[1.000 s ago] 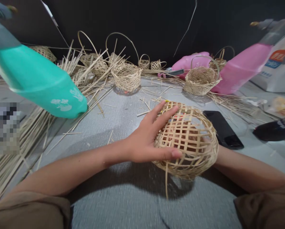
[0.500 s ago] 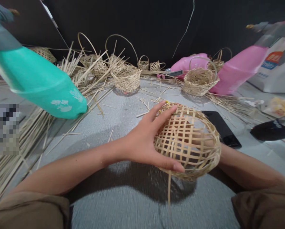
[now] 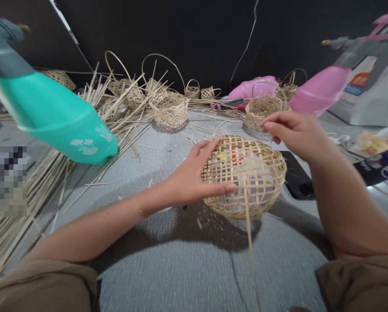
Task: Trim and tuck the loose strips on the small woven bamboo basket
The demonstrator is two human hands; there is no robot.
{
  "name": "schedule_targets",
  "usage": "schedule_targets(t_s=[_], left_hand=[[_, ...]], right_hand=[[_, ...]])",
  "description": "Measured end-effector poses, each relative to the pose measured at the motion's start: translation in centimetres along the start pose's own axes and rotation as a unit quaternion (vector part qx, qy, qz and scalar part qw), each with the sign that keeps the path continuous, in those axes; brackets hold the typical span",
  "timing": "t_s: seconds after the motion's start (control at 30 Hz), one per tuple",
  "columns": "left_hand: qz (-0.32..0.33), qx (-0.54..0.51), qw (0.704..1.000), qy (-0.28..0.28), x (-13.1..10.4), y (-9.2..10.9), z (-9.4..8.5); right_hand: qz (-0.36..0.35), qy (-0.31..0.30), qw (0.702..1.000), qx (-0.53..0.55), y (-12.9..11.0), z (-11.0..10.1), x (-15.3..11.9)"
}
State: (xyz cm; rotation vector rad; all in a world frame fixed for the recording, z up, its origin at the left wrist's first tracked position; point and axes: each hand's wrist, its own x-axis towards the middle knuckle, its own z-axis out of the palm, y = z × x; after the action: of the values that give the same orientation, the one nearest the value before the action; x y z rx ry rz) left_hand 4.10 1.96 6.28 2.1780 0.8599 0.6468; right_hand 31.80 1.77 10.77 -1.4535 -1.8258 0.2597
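Closest to the person, over the grey tabletop [image 3: 168, 277], a loose strip [image 3: 249, 229] trails from the woven basket [image 3: 259, 171]. The left hand [image 3: 195, 173] grips the basket's side, fingers spread over the far part and thumb across the weave. Just beyond, the right hand [image 3: 293, 134] hovers apart from it, fingers curled; whether they pinch anything, I cannot tell. A black phone [image 3: 299, 184] lies beside the basket. Farther off stand a teal spray bottle [image 3: 60, 117], a handled basket [image 3: 170, 112] and a pink spray bottle [image 3: 319, 89], before a black wall [image 3: 181, 30].
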Motion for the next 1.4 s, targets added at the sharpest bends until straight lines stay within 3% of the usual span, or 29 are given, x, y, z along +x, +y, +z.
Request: schedule_targets(t_s=[0.13, 0.27, 0.4, 0.5, 0.67, 0.83, 1.0, 1.4], left_hand=[[-0.038, 0.034, 0.998, 0.027, 0.3, 0.1, -0.2], [-0.045, 0.184, 0.982, 0.001, 0.5, 0.7, -2.2], [-0.089, 0.256, 0.957, -0.104, 0.5, 1.0, -4.7], [-0.086, 0.277, 0.948, -0.134, 0.5, 1.0, -5.3], [-0.046, 0.314, 0.942, -0.112, 0.4, 1.3, -3.9], [-0.053, 0.304, 0.946, -0.100, 0.4, 1.0, -2.6], [-0.037, 0.304, 0.948, -0.093, 0.6, 0.8, -2.5], [-0.037, 0.309, 0.945, -0.095, 0.7, 0.8, -2.4]], right_hand=[[-0.220, -0.057, 0.971, -0.078, -3.7, -0.7, -2.8], [-0.263, -0.110, 0.955, -0.080, -4.5, 2.3, -3.8], [-0.236, -0.158, 0.957, -0.061, -3.8, 5.1, -3.6], [-0.226, -0.158, 0.959, -0.057, -3.9, 5.9, -3.7], [-0.216, -0.155, 0.963, -0.032, -4.3, 6.3, -4.1], [-0.124, -0.202, 0.971, 0.036, -4.4, 6.5, -3.4], [-0.039, -0.256, 0.963, 0.079, -4.5, 6.3, -2.4], [0.014, -0.275, 0.957, 0.090, -4.2, 6.6, -1.6]])
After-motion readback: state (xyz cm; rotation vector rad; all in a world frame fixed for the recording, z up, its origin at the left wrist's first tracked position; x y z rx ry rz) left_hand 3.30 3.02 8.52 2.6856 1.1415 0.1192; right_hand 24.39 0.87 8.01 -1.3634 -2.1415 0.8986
